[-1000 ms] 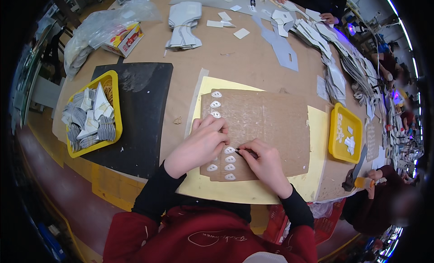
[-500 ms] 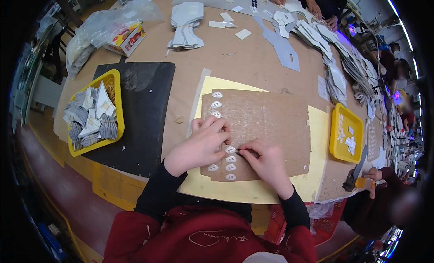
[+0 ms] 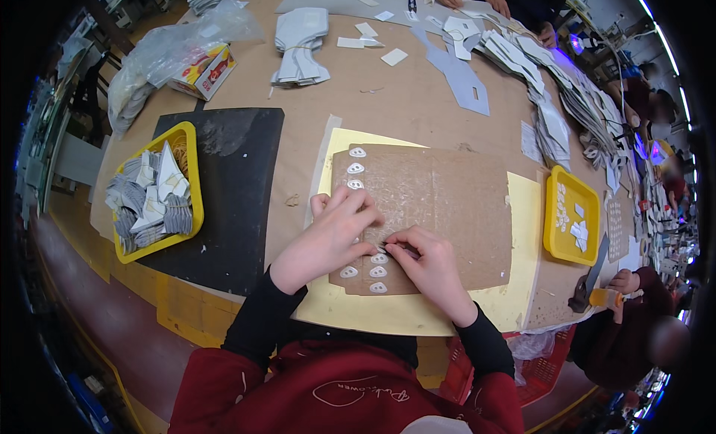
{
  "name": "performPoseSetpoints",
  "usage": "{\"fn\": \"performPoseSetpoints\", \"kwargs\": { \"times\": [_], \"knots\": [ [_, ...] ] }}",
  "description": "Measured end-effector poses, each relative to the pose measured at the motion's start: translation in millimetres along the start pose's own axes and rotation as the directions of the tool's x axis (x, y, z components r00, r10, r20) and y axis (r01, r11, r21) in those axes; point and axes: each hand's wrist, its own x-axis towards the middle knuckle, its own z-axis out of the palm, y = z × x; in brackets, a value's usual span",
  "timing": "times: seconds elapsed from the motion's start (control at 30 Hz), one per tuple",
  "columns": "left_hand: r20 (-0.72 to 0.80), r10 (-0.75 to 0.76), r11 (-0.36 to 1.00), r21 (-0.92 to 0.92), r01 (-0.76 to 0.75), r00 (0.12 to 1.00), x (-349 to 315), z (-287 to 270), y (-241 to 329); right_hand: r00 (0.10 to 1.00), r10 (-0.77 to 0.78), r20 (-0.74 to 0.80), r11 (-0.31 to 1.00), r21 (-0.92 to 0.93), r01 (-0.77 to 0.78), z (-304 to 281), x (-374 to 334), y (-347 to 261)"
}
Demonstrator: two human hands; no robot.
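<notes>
My left hand (image 3: pixel 328 236) rests over the left part of a brown board (image 3: pixel 447 210), thumb and fingers apart. Its thumb tip comes close to the small white two-holed pieces (image 3: pixel 379 271) stuck in a column there. At that column's upper end, my right hand (image 3: pixel 431 264) pinches with thumb and forefinger; what is between the tips is too small to make out. More such white pieces (image 3: pixel 356 168) run up the board's left edge, partly hidden by my left hand. Under the board lies a pale yellow sheet (image 3: pixel 523 240).
A yellow tray (image 3: pixel 195 188) of grey and white cut parts sits on a black mat (image 3: pixel 242 188) at left. Another yellow tray (image 3: pixel 548 210) holds small white pieces at right. Stacked pale cut parts (image 3: pixel 298 50) and a box (image 3: pixel 205 72) stand farther back. Co-workers' hands (image 3: pixel 626 281) show at the right.
My right hand has shifted slightly up and left, its fingertips now over the column's upper piece. My left hand stays nearly in place. The whole view has moved slightly.
</notes>
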Motion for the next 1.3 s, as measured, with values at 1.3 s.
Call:
{"fn": "performPoseSetpoints", "kwargs": {
  "times": [1.3],
  "knots": [
    [-0.069,0.114,0.978,0.180,-0.100,0.991,4,14,-7,1.000,0.011,0.027,0.984,-0.177,-0.006,-16,-3,4]
  ]
}}
